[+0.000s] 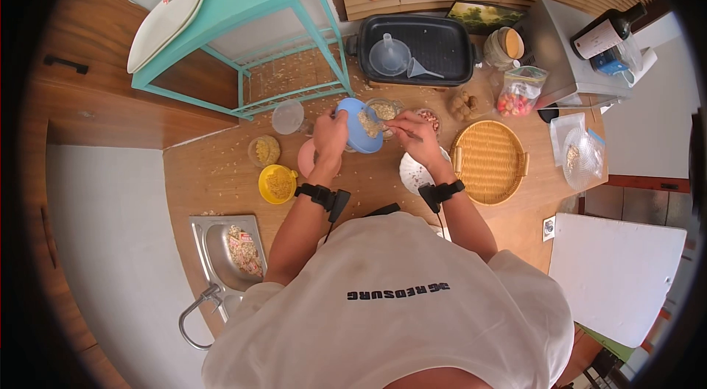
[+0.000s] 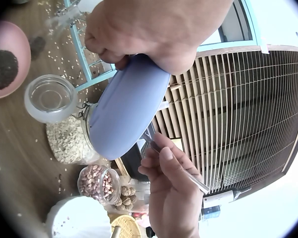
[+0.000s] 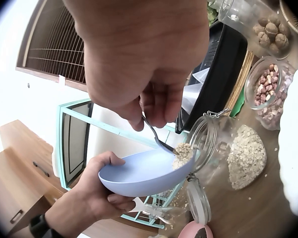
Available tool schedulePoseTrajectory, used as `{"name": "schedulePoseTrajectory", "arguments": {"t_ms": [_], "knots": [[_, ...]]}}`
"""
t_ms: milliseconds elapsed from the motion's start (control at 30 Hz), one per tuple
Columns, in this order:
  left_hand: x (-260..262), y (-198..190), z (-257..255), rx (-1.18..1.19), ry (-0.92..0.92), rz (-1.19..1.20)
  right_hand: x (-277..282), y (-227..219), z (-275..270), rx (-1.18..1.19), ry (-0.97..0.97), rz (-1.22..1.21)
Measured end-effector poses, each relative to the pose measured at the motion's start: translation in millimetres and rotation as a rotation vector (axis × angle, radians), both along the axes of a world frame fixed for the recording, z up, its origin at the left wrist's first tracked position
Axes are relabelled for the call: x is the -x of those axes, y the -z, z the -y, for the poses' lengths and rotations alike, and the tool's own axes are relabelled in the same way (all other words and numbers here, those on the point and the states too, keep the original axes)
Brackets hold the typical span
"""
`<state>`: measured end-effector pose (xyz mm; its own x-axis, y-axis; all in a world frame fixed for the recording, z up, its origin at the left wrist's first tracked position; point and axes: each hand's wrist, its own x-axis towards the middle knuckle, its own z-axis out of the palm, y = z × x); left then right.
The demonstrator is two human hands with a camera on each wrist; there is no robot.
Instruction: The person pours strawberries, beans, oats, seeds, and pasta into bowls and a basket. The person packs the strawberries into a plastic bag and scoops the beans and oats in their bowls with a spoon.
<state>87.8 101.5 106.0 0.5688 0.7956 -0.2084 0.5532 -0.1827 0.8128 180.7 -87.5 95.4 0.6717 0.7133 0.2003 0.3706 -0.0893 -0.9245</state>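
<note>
My left hand (image 1: 331, 135) grips a blue bowl (image 1: 353, 128) by its side, thumb over the rim in the right wrist view. The bowl is tilted, its low edge at the mouth of a clip-top glass jar (image 3: 203, 145). Rolled oats (image 3: 183, 154) are heaped at that edge, and more oats (image 3: 246, 156) lie inside the jar. Between thumb and fingers my right hand (image 1: 418, 140) pinches a metal spoon (image 3: 154, 135), its tip in the oats at the bowl's edge. The jar's lid (image 3: 198, 201) hangs open beside it.
Close to the right hand are a jar of peanuts (image 3: 260, 91) and a white scalloped bowl (image 1: 409, 168). A wicker tray (image 1: 490, 164) lies farther right. Left of the bowl are a pink bowl (image 2: 23, 47) with dark seeds and a yellow bowl (image 1: 263, 181). Behind stands a black pan (image 1: 434, 28) holding funnels.
</note>
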Motion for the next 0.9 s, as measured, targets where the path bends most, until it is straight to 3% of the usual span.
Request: {"name": "schedulePoseTrajectory", "arguments": {"t_ms": [267, 467, 567, 633, 900], "knots": [[-2, 0, -3, 0.036, -0.003, 0.028, -4, 1, 11, -0.01, 0.074, 0.128], [-8, -8, -3, -0.034, 0.08, -0.076, 10, -9, -1, -0.085, -0.004, -0.118], [-11, -16, 0, -0.088, 0.085, -0.108, 9, 0, -2, -0.019, -0.008, -0.091], [-12, -23, 0, -0.077, 0.082, -0.12, 6, 3, 3, -0.034, 0.031, 0.066], [-14, -19, -2, -0.108, 0.077, -0.095, 0, 4, 15, -0.027, 0.088, 0.113]]}}
